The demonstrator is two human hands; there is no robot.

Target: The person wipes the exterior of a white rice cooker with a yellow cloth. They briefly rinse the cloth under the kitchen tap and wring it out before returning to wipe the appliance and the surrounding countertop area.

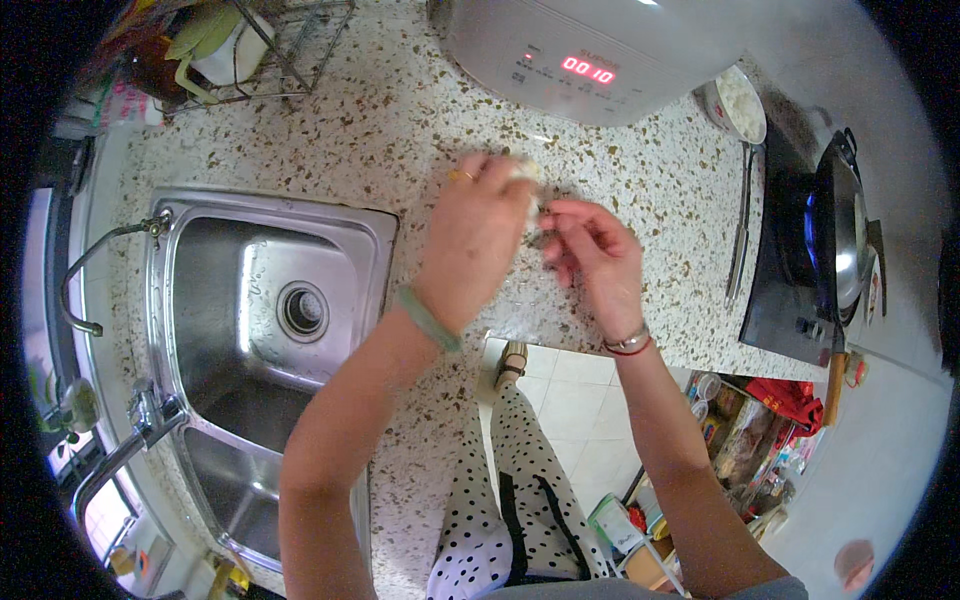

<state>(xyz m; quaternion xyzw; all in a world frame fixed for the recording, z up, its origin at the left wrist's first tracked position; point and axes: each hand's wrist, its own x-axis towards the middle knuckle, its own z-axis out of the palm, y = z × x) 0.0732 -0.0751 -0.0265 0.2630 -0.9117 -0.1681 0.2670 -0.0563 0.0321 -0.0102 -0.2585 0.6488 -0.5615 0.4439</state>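
My left hand (472, 235), with a ring and a pale green bangle, is over the speckled countertop (420, 120). Its fingers are closed round a small pale, whitish piece (525, 172), blurred and mostly hidden, so its kind does not show. Close to its right is my right hand (598, 255), wearing a silver bracelet and a red cord. The right fingers are curled in, thumb toward the fingertips, near the pale piece. Motion smears them, and what they pinch, if anything, cannot be made out.
A double steel sink (390, 260) with a tap (140, 430) lies left. Ahead stands a white cooker (500, 60) with a lit red display. At right are a bowl of white food (742, 105), long metal utensils (741, 230) and a wok (850, 220) over a blue flame.
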